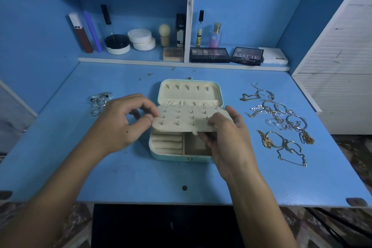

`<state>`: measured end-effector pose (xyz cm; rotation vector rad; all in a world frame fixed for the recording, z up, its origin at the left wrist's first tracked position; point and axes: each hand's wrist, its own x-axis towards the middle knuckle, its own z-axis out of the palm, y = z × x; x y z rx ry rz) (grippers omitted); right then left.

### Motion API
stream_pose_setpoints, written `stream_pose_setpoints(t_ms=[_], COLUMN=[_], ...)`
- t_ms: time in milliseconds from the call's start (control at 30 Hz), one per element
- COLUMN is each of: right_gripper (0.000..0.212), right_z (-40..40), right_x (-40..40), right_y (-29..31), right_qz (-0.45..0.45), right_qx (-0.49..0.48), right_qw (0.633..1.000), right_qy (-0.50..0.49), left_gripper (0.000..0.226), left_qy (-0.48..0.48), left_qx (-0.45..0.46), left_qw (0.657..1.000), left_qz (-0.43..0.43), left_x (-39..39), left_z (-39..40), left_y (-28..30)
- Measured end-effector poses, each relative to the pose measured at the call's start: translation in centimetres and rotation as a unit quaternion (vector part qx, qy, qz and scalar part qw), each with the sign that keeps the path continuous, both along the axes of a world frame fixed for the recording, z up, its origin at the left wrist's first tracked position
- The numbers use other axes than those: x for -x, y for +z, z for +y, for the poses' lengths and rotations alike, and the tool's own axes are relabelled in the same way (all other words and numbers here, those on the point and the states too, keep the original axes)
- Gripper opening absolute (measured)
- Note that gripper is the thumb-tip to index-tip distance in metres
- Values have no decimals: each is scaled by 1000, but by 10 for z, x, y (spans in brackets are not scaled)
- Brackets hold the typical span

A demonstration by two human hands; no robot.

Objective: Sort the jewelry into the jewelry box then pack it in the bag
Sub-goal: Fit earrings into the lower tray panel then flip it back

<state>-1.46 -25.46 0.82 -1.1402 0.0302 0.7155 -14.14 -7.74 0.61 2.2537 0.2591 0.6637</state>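
Note:
A pale teal jewelry box [161, 153] lies open in the middle of the blue desk, its lid [190, 91] raised at the back. A cream earring panel [181, 119] with several stud posts through it hovers flat over the base. My right hand [227, 133] grips the panel's right edge. My left hand [124, 121] pinches at the panel's left edge. Below it show ring rolls [167, 143] and an empty compartment [195, 146]. Several rings [99, 100] lie at the left, tangled chains and bangles [281, 121] at the right.
A few loose earrings [149, 74] lie on the desk behind the box. The back shelf [181, 60] holds cosmetics, palettes [209, 54] and perfume bottles. A white slatted panel [342, 66] stands to the right. A dark opening [161, 225] sits below the desk's front edge.

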Motion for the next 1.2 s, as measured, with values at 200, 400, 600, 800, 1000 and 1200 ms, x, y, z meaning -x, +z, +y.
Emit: stream_pose_setpoints(t_ms=[200, 400, 600, 800, 1000, 1200], right_gripper=[47, 45, 46, 42, 38, 36], right_z=[0, -2, -2, -1, -1, -1], right_x=[0, 0, 0, -1, -2, -2], right_y=[-1, 1, 2, -2, -5, -5], right_qz=[-2, 2, -3, -5, -10, -13], right_qx=[0, -8, 8, 29, 37, 37], right_qw=[1000, 1000, 1000, 1000, 999, 999], right_qy=[-4, 1, 4, 9, 3, 4], left_gripper=[15, 15, 10, 13, 10, 10], left_qy=[50, 137, 162, 166, 189, 200], left_qx=[-2, -34, -62, -82, -81, -72], left_qw=[998, 988, 979, 970, 960, 955], left_qz=[25, 59, 107, 160, 191, 206], left_x=[-38, -96, -145, -170, -180, -183], left_z=[23, 67, 92, 98, 103, 105], left_y=[11, 7, -3, -7, -10, -10])
